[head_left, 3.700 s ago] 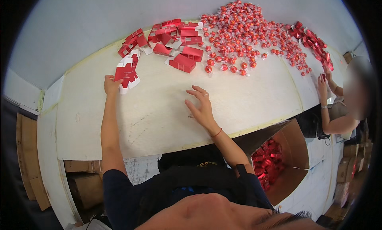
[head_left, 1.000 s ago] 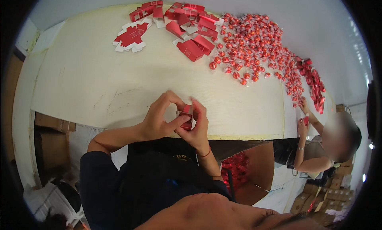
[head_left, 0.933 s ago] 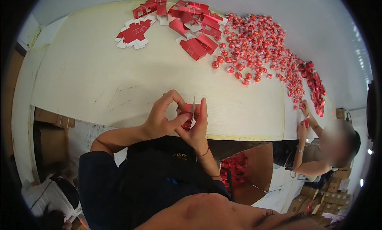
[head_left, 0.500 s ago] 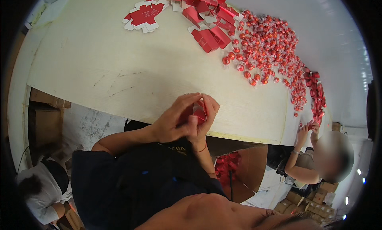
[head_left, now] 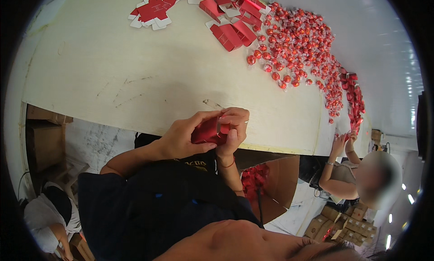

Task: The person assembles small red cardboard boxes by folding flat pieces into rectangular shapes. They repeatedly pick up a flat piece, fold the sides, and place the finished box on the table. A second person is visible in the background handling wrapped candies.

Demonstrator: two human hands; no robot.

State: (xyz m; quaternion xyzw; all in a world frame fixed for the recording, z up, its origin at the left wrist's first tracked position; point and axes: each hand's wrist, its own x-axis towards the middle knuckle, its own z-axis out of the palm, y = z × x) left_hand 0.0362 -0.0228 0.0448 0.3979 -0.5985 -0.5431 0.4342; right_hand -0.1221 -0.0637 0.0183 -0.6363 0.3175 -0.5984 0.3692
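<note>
Between my two hands, at the table's near edge, is a small red carton (head_left: 207,131). My left hand (head_left: 178,136) wraps round its left side, thumb along the near face. The fingers of my right hand (head_left: 233,127) are bent over the carton's right end, where a pale flap edge shows, and the thumb presses from the near side. Whether anything lies inside the carton is hidden. Farther off on the table are folded-up red cartons (head_left: 228,35), some with white inner flaps standing out, and a stack of flat red-and-white carton blanks (head_left: 153,10).
A large heap of red-wrapped round sweets (head_left: 298,44) spreads over the table (head_left: 90,66) at far right, beside a row of red cartons (head_left: 355,100). Below the edge stands an open cardboard box (head_left: 282,182) of red pieces. One co-worker (head_left: 341,175) sits right, another (head_left: 54,216) lower left.
The carton has tipped so that its long red side shows. My right fingers have moved from its upright opening to curl over its right end. The whole view has shifted slightly.
</note>
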